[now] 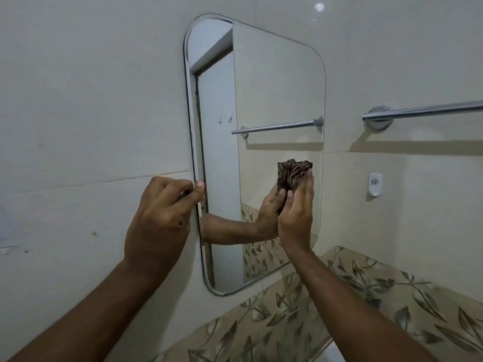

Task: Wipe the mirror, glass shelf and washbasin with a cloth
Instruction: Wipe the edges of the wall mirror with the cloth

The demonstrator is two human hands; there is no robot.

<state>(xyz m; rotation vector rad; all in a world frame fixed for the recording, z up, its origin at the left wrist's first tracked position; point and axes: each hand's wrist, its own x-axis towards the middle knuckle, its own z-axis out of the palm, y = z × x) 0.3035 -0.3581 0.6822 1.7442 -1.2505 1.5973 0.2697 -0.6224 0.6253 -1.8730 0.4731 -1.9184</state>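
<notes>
1. Forearms fill the lower part of the frame, both reaching up toward the mirror (274, 100) that hangs at centre on the pale tiled wall (91, 100).
2. At left of centre, the left hand (159, 218) grips the mirror's left edge, thumb on the glass side and fingers curled round behind it, apparently to steady it.
3. Right of centre, the right hand (296, 215) presses a crumpled brown cloth (294, 173) flat against the lower right of the mirror; its fingers lie nearly straight over the cloth, whose bunched top shows above the fingertips.
4. Wiping of the mirror is judged to be under way. How much of the glass is already done cannot be told, as no clear streaks or wet marks show.
5. Neither the glass shelf nor the washbasin is visible, so those two parts look to be still ahead.
6. A chrome towel rail (423, 111) runs off the right edge, a small white wall fitting (375, 184) sits below it, and leaf-patterned tiles (366, 309) cross the lower right.
</notes>
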